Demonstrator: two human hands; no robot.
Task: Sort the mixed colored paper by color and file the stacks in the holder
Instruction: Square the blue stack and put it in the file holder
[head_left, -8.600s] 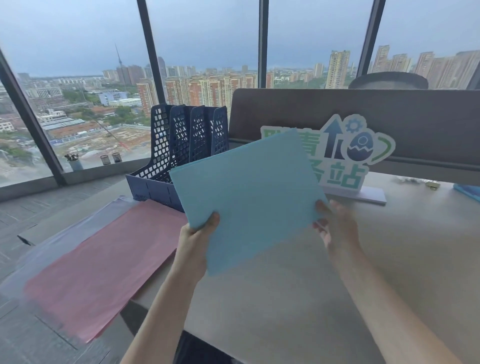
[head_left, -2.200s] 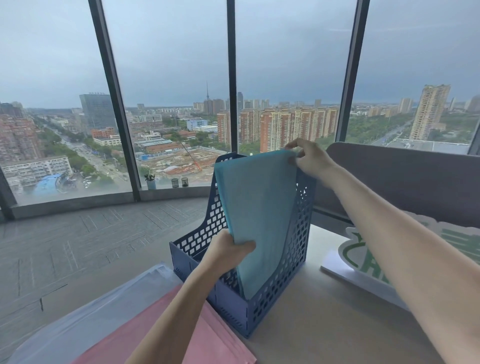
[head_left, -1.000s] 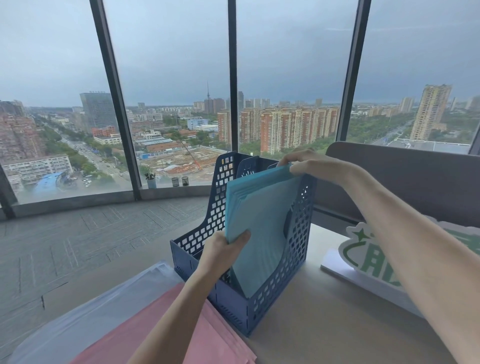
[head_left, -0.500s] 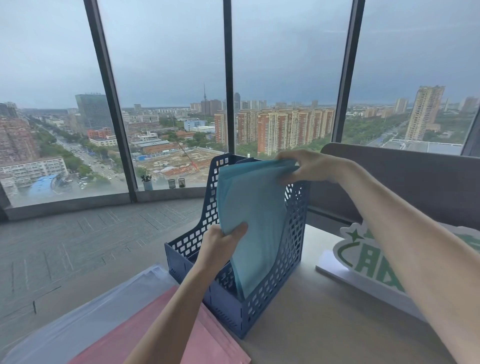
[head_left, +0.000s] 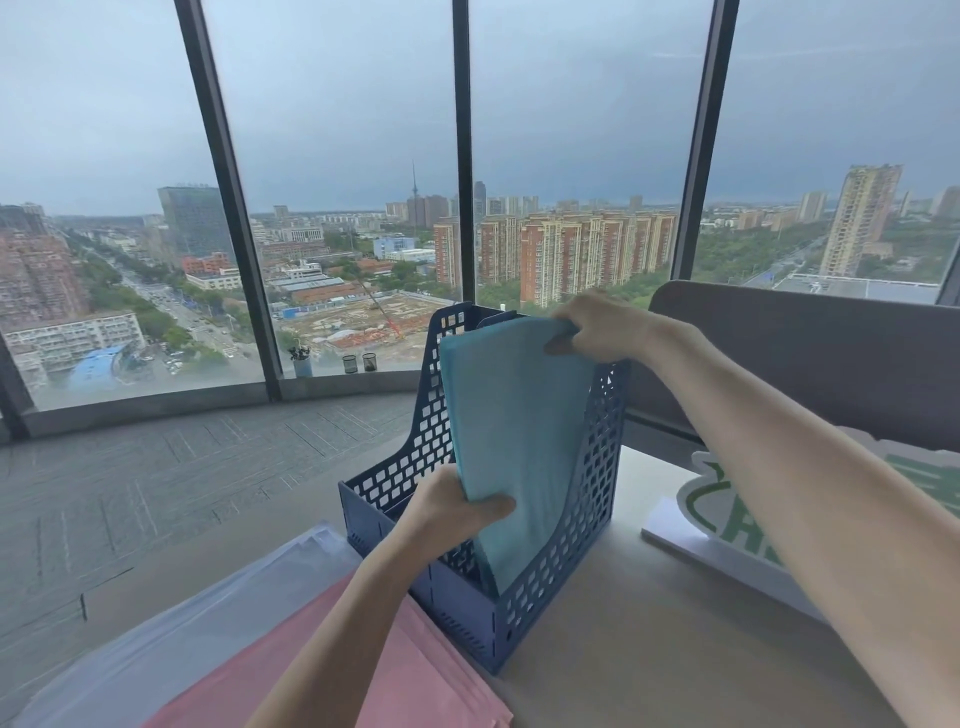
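The stack of light blue paper sheets (head_left: 514, 431) has sunk deeper into the perforated blue plastic file holder (head_left: 592, 525)'s rightmost slot. The left hand (head_left: 452, 512) pinches its lower edge, the right hand (head_left: 597, 327) its top corner; pink paper sheets (head_left: 415, 680) beside the holder await filing.

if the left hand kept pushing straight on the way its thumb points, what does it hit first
Probably the blue paper stack that the left hand already grips at its lower edge; just beyond that stands the right-hand wall of the blue file holder. Depth is hard to judge from this one view.
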